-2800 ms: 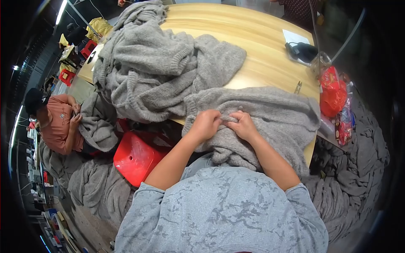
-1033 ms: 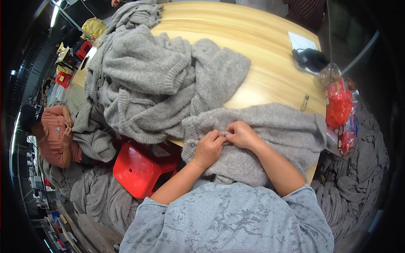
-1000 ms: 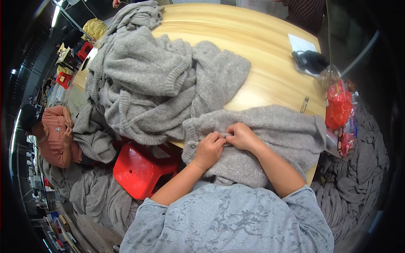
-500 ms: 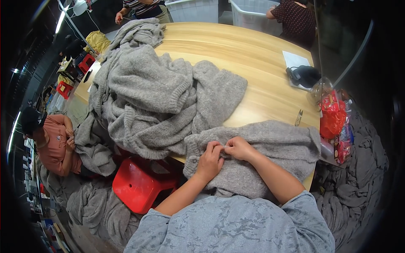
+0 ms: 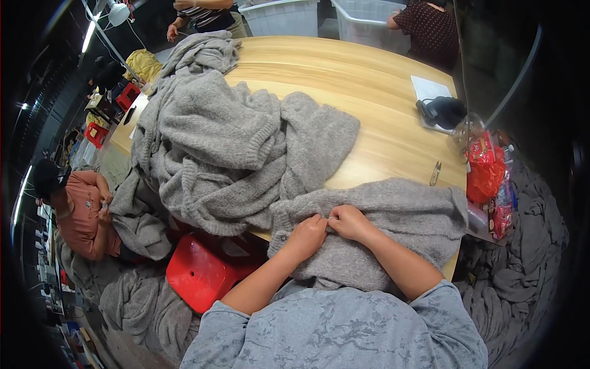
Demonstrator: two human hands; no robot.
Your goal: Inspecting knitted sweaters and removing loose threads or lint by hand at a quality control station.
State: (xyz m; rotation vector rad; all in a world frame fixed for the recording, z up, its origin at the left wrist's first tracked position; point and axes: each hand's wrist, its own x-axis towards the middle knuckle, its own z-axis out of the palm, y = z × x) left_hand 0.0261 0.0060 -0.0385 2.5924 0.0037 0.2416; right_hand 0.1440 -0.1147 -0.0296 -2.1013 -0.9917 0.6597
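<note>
A grey knit cardigan (image 5: 405, 209) lies across the near edge of the table, with a dark button (image 5: 283, 237) showing near its ribbed left end. My left hand (image 5: 308, 237) is closed on the cardigan, its fingertips pinched together against those of my right hand. From the other side, my right hand (image 5: 353, 224) also pinches at the knit, fingers curled. A tiny pale spot shows between the fingertips, too small to make out. Beyond my hands, a heap of similar grey knit garments (image 5: 215, 123) covers the table's left side.
Small thread snips (image 5: 436, 173) lie on the wooden table (image 5: 381, 80). At its right edge are a black object (image 5: 444, 112) on white paper and a red plastic bag (image 5: 485, 175). A red stool (image 5: 196, 273) stands left; a co-worker (image 5: 83, 212) handles grey knitwear there.
My left hand has shifted slightly right, bringing its fingertips against my right hand's. My right hand has dipped a little. The cardigan stays in place.
</note>
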